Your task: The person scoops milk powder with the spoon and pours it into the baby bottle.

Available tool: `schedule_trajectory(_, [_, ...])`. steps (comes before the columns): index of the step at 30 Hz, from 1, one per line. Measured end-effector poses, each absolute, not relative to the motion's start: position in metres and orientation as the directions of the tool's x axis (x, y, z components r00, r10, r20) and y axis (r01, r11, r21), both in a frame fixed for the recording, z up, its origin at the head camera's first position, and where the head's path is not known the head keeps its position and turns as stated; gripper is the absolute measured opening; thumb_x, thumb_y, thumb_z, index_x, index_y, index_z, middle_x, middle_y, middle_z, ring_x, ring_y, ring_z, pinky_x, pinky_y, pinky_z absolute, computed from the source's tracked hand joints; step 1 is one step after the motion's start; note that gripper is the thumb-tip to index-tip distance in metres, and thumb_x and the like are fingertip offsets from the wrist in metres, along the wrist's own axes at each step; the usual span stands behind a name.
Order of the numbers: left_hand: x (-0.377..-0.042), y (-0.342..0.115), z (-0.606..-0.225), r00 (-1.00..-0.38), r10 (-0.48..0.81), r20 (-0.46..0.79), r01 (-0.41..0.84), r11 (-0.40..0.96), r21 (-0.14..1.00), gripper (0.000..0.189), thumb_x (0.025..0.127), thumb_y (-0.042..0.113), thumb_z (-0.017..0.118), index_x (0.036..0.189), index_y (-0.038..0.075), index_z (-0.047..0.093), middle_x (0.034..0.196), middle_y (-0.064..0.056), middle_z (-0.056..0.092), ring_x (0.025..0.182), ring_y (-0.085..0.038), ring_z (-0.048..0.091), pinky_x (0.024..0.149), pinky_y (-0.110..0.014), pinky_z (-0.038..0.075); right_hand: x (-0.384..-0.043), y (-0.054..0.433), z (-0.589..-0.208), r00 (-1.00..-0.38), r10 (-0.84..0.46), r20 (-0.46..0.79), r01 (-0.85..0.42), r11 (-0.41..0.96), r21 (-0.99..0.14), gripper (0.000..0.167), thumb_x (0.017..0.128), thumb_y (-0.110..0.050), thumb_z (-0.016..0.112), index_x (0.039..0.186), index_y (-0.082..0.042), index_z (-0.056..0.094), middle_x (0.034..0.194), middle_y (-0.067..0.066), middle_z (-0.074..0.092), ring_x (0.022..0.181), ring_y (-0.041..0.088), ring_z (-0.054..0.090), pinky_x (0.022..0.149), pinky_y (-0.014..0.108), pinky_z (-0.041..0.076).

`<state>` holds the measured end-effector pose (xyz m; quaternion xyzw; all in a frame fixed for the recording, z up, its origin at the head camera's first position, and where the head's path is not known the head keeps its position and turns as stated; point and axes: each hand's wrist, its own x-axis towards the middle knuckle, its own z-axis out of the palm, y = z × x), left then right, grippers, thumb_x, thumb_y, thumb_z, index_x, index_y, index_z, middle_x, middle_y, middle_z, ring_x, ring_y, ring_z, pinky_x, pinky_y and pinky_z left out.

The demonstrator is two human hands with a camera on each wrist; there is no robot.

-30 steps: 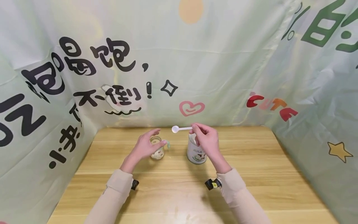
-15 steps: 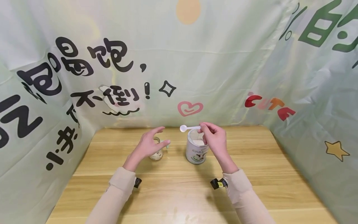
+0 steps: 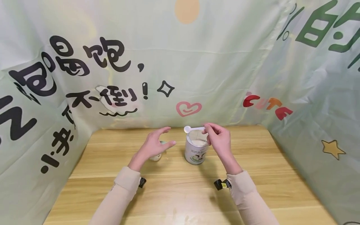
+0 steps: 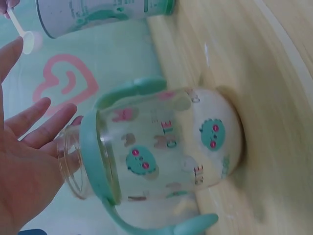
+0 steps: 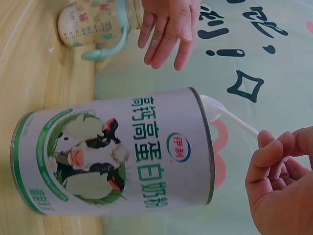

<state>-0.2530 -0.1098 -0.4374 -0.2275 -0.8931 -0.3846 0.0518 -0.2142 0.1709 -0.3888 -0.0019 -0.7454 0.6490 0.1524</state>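
My right hand [image 3: 220,140] pinches the handle end of a small white scoop [image 3: 187,129]. The scoop's bowl hangs just above the rim of a tall milk powder can [image 3: 194,153], which is uncovered and shows pale powder inside. A cow picture and green lettering mark the can's front in the right wrist view. My left hand [image 3: 154,144] is held with fingers and thumb spread, by the mouth of a clear baby bottle [image 4: 156,147] with mint-green handles. Pale powder lies at the bottle's bottom. In the head view the left hand hides most of this lidless bottle.
Both containers stand upright on a wooden table [image 3: 180,193], the bottle to the left of the can. A printed fabric backdrop [image 3: 219,78] rises behind and at both sides of the table.
My right hand has moved the scoop rightward, relative to the can, to above its opening. The left hand has shifted right, covering more of the bottle. The view has turned slightly.
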Motion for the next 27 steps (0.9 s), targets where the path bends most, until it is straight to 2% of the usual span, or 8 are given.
schedule_trajectory(9, [-0.253,-0.098,-0.437,-0.893,0.369,0.26,0.443,0.609,0.658,0.076,0.09,0.058,0.078,0.152,0.02,0.056,0.145,-0.006,0.067,0.131,-0.033,0.064,0.11,-0.06,0.05,-0.21,0.181,-0.39,-0.942,0.216,0.256,-0.215,0.195,-0.957,0.026,0.103,-0.024,0.069,0.111,-0.001,0.078,0.077,0.0,0.073,0.048,0.008,0.05,0.046,0.023,0.044])
schedule_trajectory(20, [-0.253,-0.077,-0.438,-0.866,0.427,0.262,0.481,0.566,0.67,0.079,0.09,0.052,0.08,0.153,0.013,0.054,0.146,-0.011,0.066,0.137,-0.034,0.06,0.118,-0.058,0.045,-0.206,0.19,-0.393,-0.941,0.236,0.243,-0.201,0.188,-0.961,0.023,0.103,-0.023,0.07,0.109,-0.002,0.077,0.075,-0.004,0.072,0.047,0.007,0.049,0.045,0.024,0.043])
schedule_trajectory(27, [-0.252,-0.065,-0.436,-0.856,0.44,0.27,0.494,0.549,0.674,0.078,0.089,0.05,0.081,0.153,0.013,0.055,0.145,-0.014,0.066,0.136,-0.033,0.061,0.117,-0.056,0.046,-0.204,0.195,-0.394,-0.936,0.242,0.254,-0.211,0.19,-0.959,0.022,0.103,-0.023,0.07,0.108,-0.003,0.077,0.078,0.002,0.073,0.047,0.008,0.049,0.045,0.021,0.041])
